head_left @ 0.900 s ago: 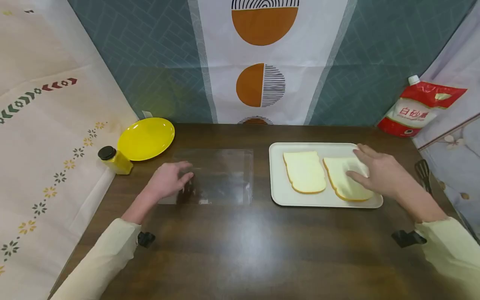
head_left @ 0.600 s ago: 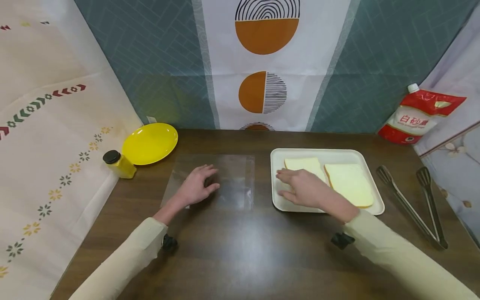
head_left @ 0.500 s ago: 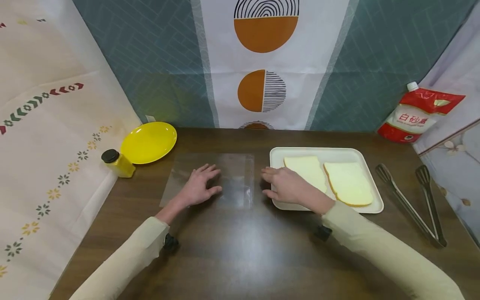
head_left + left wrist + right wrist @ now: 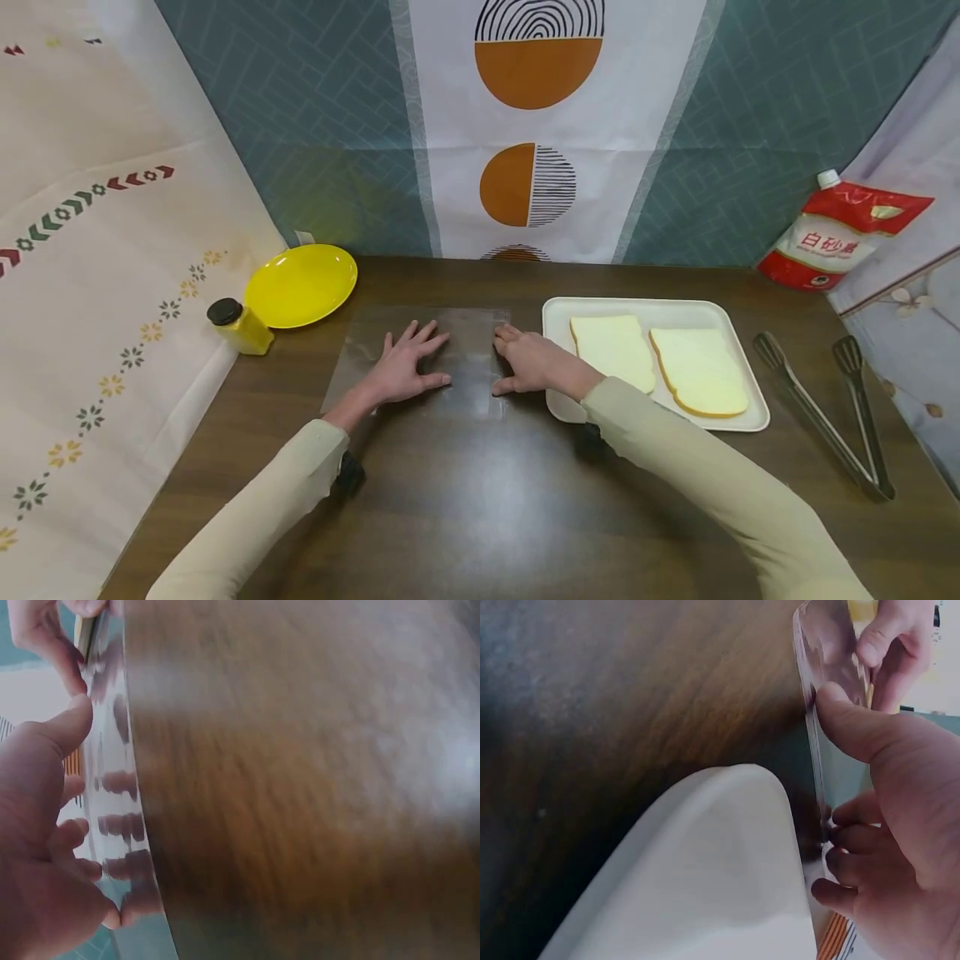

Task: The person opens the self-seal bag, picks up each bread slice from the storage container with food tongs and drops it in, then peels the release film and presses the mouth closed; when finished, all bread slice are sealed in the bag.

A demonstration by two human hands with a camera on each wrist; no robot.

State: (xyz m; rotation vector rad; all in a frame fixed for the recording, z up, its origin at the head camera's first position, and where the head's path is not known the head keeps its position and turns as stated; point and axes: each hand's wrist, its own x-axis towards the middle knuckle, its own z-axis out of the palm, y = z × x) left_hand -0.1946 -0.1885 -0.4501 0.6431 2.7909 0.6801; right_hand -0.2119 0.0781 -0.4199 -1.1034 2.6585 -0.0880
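A clear plastic bag (image 4: 467, 400) lies flat on the dark wooden table (image 4: 480, 508). My left hand (image 4: 401, 371) rests on its middle with fingers spread; the left wrist view shows the fingertips mirrored in the shiny film (image 4: 112, 742). At the bag's right edge, my right hand (image 4: 531, 362) touches the film with thumb and fingertips apart, as the right wrist view also shows. Beside the right hand stands a white tray (image 4: 678, 310) holding two slices of bread, the left slice (image 4: 613, 350) and the right slice (image 4: 699, 371). Neither hand grips anything.
Metal tongs (image 4: 821, 421) lie right of the tray. A red and white sugar pouch (image 4: 840, 233) leans at the back right. At the back left are a yellow plate (image 4: 302, 286) and a yellow jar with a black lid (image 4: 243, 329).
My right hand has moved left from over the right bread slice, across the tray, to the bag's right edge. My left hand has shifted right onto the bag's middle and spread its fingers.
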